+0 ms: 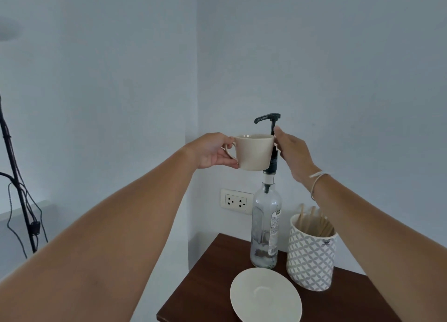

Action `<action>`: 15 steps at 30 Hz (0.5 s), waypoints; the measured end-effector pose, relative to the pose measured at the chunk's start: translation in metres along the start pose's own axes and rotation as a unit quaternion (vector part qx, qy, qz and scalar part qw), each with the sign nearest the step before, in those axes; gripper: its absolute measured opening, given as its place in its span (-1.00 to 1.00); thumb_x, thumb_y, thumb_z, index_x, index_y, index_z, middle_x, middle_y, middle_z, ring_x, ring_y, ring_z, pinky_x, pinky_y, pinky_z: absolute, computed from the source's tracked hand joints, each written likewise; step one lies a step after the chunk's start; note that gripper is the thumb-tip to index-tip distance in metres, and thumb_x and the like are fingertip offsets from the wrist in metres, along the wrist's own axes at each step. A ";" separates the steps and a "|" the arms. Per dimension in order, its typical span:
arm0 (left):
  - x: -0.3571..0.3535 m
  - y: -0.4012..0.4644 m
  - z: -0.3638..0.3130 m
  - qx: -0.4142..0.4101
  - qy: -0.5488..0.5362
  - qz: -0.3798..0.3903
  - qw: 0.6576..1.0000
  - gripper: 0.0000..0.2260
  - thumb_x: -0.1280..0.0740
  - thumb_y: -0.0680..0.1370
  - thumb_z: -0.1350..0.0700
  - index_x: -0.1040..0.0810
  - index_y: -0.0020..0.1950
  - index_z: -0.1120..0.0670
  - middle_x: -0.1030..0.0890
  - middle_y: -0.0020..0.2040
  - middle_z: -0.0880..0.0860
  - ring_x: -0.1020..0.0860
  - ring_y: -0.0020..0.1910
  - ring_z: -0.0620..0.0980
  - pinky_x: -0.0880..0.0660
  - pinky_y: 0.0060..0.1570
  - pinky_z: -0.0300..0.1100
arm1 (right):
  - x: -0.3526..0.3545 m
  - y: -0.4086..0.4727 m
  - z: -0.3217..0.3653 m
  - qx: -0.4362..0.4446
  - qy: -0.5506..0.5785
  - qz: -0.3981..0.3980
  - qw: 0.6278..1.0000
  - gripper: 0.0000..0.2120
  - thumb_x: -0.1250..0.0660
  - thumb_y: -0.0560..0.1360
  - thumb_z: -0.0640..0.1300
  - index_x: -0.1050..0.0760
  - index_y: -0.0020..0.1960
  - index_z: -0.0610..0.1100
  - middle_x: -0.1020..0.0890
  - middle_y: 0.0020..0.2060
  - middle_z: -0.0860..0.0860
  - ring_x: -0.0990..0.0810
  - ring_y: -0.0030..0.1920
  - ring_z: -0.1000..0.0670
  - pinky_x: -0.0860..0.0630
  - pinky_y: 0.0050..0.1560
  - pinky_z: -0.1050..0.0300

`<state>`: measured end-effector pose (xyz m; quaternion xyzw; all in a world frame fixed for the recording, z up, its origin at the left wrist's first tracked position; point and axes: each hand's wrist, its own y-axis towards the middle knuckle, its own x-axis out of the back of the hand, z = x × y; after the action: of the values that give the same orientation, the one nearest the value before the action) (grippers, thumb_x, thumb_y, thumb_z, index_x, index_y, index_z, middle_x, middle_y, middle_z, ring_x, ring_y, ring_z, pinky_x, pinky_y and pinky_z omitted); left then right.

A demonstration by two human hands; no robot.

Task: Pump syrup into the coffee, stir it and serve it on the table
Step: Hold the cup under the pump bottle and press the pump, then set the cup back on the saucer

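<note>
While the cream cup hangs in the air just under the black pump spout, the left hand grips it by the handle, fingers curled through and under. Whatever is inside the cup cannot be seen from this angle. On its other side the right hand reaches up with fingers loosely extended, fingertips at the pump's stem beside the cup's rim; whether they actually pinch it, I cannot tell. Below stands the clear syrup bottle on a dark wooden table. An empty white saucer lies in front of it, and a patterned pot of wooden stirrers stands just to the right. A wall socket sits behind.
</note>
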<state>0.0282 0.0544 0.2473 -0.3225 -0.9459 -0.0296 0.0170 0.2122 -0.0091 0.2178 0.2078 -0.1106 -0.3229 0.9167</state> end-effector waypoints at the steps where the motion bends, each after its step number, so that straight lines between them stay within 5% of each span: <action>1: 0.000 -0.002 0.001 -0.001 -0.001 0.000 1.000 -0.79 -0.17 0.61 0.17 -0.34 -0.22 0.18 -0.52 -0.15 0.40 -0.58 -0.10 0.34 -0.61 -0.27 -0.21 | 0.002 -0.009 -0.003 0.009 0.002 0.010 1.000 -0.59 -0.22 0.51 0.12 -0.53 -0.14 -0.25 -0.49 -0.24 -0.02 -0.42 -0.21 0.02 -0.37 -0.10 0.20; 4: 0.001 -0.006 0.004 0.000 0.001 0.001 1.000 -0.79 -0.17 0.62 0.16 -0.34 -0.21 0.18 -0.52 -0.14 0.41 -0.60 -0.17 0.30 -0.62 -0.27 -0.20 | 0.007 -0.033 -0.009 0.026 0.025 0.030 0.999 -0.73 -0.22 0.55 0.04 -0.61 0.04 -0.09 -0.65 -0.05 0.11 -0.55 0.02 0.10 -0.46 -0.02 0.31; 6: 0.001 -0.009 0.007 0.001 -0.001 0.001 1.000 -0.78 -0.18 0.61 0.16 -0.35 -0.22 0.18 -0.53 -0.14 0.42 -0.60 -0.19 0.29 -0.62 -0.26 -0.20 | 0.008 -0.044 -0.011 0.032 0.034 0.028 0.999 -0.70 -0.23 0.55 -0.01 -0.59 0.11 -0.19 -0.60 0.16 -0.02 -0.55 0.20 0.04 -0.47 0.21 0.09; 8: 0.000 -0.013 0.010 0.003 -0.005 0.004 1.000 -0.78 -0.18 0.61 0.17 -0.35 -0.23 0.18 -0.53 -0.15 0.42 -0.61 -0.19 0.29 -0.62 -0.25 -0.19 | 0.010 -0.052 -0.015 0.028 0.047 0.047 0.997 -0.79 -0.25 0.54 -0.04 -0.60 0.09 -0.06 -0.61 0.13 0.07 -0.55 0.15 0.13 -0.43 0.27 0.08; 11: -0.001 -0.019 0.017 0.004 -0.005 0.009 1.000 -0.78 -0.19 0.61 0.16 -0.35 -0.23 0.18 -0.54 -0.17 0.40 -0.64 -0.29 0.26 -0.62 -0.26 -0.20 | 0.010 -0.061 -0.022 0.028 0.064 0.088 0.994 -0.86 -0.28 0.53 -0.06 -0.55 -0.06 0.17 -0.61 -0.07 0.21 -0.56 -0.05 0.23 -0.45 0.07 0.29; 15: -0.005 -0.027 0.027 0.010 -0.006 0.016 1.000 -0.79 -0.19 0.61 0.17 -0.35 -0.22 0.18 -0.54 -0.17 0.40 -0.64 -0.29 0.26 -0.63 -0.29 -0.22 | 0.011 -0.073 -0.030 0.023 0.083 0.106 0.991 -0.83 -0.29 0.51 -0.09 -0.55 -0.03 0.17 -0.63 0.00 0.17 -0.55 0.08 0.16 -0.44 0.15 0.23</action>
<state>0.0156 0.0321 0.2193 -0.3372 -0.9411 -0.0179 0.0153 0.1909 -0.0582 0.1584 0.2417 -0.0625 -0.2031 0.9468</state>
